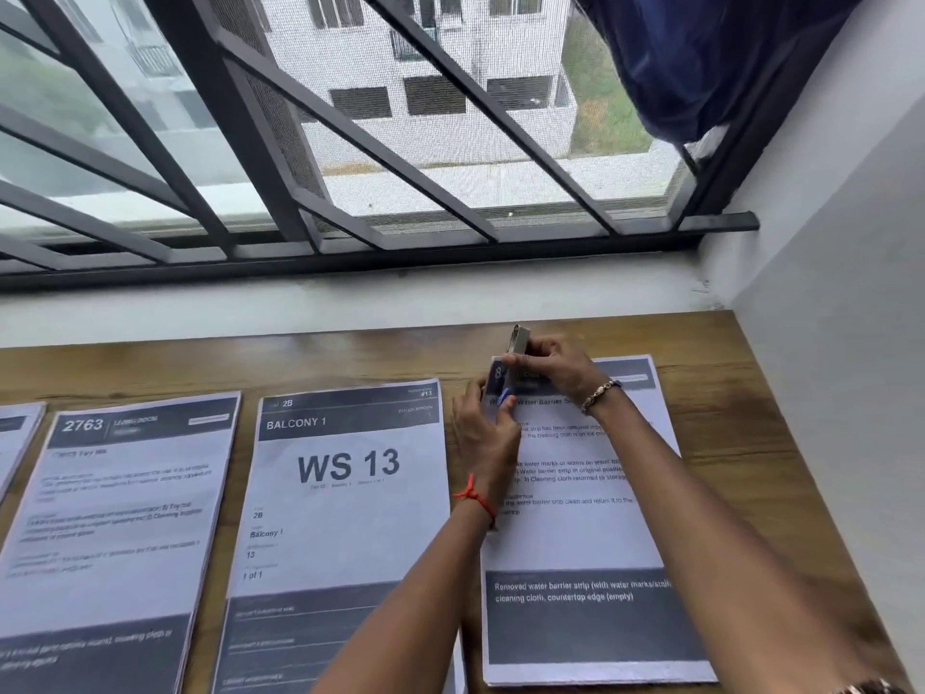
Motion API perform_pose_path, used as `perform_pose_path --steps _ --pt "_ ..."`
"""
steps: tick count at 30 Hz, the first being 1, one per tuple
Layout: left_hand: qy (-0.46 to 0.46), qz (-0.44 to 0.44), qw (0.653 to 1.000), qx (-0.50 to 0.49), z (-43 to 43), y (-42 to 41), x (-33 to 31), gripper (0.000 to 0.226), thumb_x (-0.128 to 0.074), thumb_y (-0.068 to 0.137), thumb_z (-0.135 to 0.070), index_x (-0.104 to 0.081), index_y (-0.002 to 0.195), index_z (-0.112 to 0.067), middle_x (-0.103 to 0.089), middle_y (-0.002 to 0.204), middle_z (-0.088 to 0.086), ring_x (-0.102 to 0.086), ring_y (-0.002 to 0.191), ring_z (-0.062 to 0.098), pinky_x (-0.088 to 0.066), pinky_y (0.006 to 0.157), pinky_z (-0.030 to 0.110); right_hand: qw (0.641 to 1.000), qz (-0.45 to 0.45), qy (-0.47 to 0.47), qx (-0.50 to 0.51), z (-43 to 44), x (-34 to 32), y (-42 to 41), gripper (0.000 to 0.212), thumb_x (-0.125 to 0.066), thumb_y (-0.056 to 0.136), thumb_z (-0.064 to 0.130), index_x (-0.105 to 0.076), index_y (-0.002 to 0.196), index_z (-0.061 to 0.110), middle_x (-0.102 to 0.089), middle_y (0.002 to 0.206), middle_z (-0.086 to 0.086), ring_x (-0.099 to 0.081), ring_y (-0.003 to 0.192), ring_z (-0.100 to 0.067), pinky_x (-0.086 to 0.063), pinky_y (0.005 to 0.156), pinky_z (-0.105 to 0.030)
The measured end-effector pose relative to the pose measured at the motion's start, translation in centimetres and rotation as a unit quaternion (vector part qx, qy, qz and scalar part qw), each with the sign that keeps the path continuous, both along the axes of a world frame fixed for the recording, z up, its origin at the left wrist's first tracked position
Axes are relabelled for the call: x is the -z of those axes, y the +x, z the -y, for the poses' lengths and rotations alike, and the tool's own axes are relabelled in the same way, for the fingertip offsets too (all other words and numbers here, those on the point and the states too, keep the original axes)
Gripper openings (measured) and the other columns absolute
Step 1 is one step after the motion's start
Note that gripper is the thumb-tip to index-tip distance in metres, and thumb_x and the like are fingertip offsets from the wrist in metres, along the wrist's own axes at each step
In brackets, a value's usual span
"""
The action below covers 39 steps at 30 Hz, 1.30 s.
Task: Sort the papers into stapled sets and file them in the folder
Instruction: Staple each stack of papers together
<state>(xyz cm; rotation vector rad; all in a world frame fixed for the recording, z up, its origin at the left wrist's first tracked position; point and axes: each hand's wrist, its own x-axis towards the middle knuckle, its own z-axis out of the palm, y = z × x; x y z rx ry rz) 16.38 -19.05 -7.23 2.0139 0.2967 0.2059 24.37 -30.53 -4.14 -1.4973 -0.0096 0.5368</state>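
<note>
Wood-grain desk (726,443) as work surface. Nearest the viewer: lower ends of three paper stacks, laid flat side by side. From the left: left stack (115,518) headed "2763", middle stack (340,518) headed "WS 13", right stack (580,543) carrying water-barrier text. Sliver of a fourth stack (15,433) at the far-left frame edge.

Further up, at the top-left corner of the right stack: left hand (488,433) pinching that corner, thumb on top, fingers at the edge. Just beyond, right hand (555,365) closed round a stapler (519,340), metal end tilted up, blue part down at the paper corner. Judged as the stapling step on this set; not possible to tell whether a staple is driven yet. No folder in view.

Handling: treat each stack as light, thin and floppy. Expect unstapled sheets to slide and fan on the smooth wood. Square the edges first, then take hold at a corner or along a long edge, thumb above and fingers below. Support from underneath when lifting, to avoid sagging and creasing. Keep the corner aligned before pressing the stapler.

Beyond the desk: pale sill, dark window grille (350,167), blue curtain (701,67) at upper right.
</note>
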Motion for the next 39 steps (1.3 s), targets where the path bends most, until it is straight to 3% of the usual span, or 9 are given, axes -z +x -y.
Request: perform_pose_path --steps 3,8,16,21,23,26,31,35,39 --pt "-0.025 0.001 1.000 -0.005 -0.3 -0.3 0.6 0.046 -0.057 0.078 -0.045 -0.053 0.120 -0.027 -0.059 0.110 -0.003 -0.056 0.102 0.012 -0.050 0.087 0.039 1.000 -0.015 0.021 -0.003 0.2 0.0 -0.1 0.004 -0.062 0.084 0.004 -0.063 0.086 0.001 -0.071 0.065 0.002 -0.067 0.061 -0.007 -0.053 0.054 -0.018" --pt "-0.084 -0.007 0.996 -0.023 -0.2 -0.4 0.3 0.082 -0.061 0.070 -0.061 -0.036 0.138 -0.024 -0.051 0.134 -0.002 -0.046 0.124 0.008 -0.043 0.103 0.033 0.993 -0.046 0.090 0.055 1.2 0.3 0.5 0.073 -0.088 0.044 0.043 -0.065 0.102 0.005 -0.073 0.083 -0.005 -0.070 0.076 -0.019 -0.058 0.064 -0.029" --pt "-0.026 0.029 0.999 -0.017 -0.2 -0.3 0.2 0.069 -0.062 0.072 -0.052 -0.042 0.132 -0.024 -0.055 0.126 -0.003 -0.051 0.117 0.012 -0.046 0.098 0.037 0.976 -0.056 0.171 0.122 1.0 0.4 0.7 0.078 -0.093 0.032 0.045 -0.064 0.095 0.011 -0.071 0.082 -0.007 -0.069 0.073 -0.023 -0.058 0.070 -0.038" --pt "-0.005 0.010 1.000 0.007 -0.8 -0.2 -0.8 0.075 -0.067 0.071 -0.042 -0.040 0.135 -0.016 -0.050 0.129 0.002 -0.047 0.119 0.017 -0.042 0.102 0.036 0.966 -0.048 0.180 0.176 0.0 -1.2 0.2 0.083 -0.093 0.022 0.047 -0.063 0.089 0.010 -0.070 0.072 0.002 -0.066 0.070 -0.014 -0.057 0.069 -0.027" --pt "-0.041 -0.020 0.999 0.021 -1.4 0.0 -1.2 0.082 -0.070 0.070 -0.042 -0.033 0.138 -0.016 -0.043 0.134 0.004 -0.042 0.124 0.019 -0.040 0.104 0.039 0.959 -0.029 0.184 0.212 -0.8 -2.4 0.4 0.087 -0.092 0.016 0.051 -0.061 0.087 0.010 -0.067 0.063 0.008 -0.063 0.063 -0.006 -0.051 0.062 -0.018" --pt "-0.101 -0.036 0.993 0.044 -2.9 0.0 -2.3 0.088 -0.076 0.073 -0.028 -0.025 0.142 -0.013 -0.028 0.141 0.005 -0.033 0.130 0.023 -0.035 0.108 0.041 0.948 -0.008 0.181 0.264 -2.1 -4.0 1.1 0.087 -0.087 0.012 0.060 -0.061 0.085 0.019 -0.067 0.062 0.014 -0.060 0.070 0.000 -0.036 0.068 -0.027" --pt "-0.095 0.061 0.993 0.045 -8.3 -1.2 -5.9 0.061 -0.072 0.079 -0.014 -0.039 0.130 -0.019 -0.039 0.121 -0.006 -0.048 0.104 0.003 -0.041 0.088 0.011 0.941 -0.022 0.229 0.249 -7.1 -6.8 0.7 0.042 -0.074 0.051 0.047 -0.057 0.082 0.024 -0.068 0.064 0.011 -0.066 0.069 -0.003 -0.036 0.067 -0.030" --pt "-0.178 0.133 0.972 0.071 -12.6 -2.7 -9.6 0.030 -0.060 0.081 -0.010 -0.056 0.109 -0.021 -0.058 0.108 0.009 -0.058 0.097 0.010 -0.047 0.083 0.018 0.946 -0.043 0.238 0.217 -12.6 -6.6 -0.5 0.021 -0.060 0.069 0.036 -0.056 0.082 0.020 -0.068 0.063 0.006 -0.067 0.064 -0.007 -0.042 0.064 -0.030" --pt "-0.090 0.115 0.989 0.018 -17.3 -3.8 -10.0 0.025 -0.062 0.084 -0.007 -0.058 0.103 -0.022 -0.056 0.114 0.003 -0.054 0.104 0.010 -0.046 0.087 0.018 0.950 -0.071 0.201 0.226 -16.1 -6.5 -1.9 0.014 -0.056 0.088 0.027 -0.058 0.080 0.016 -0.066 0.060 0.004 -0.063 0.061 -0.010 -0.046 0.061 -0.028"
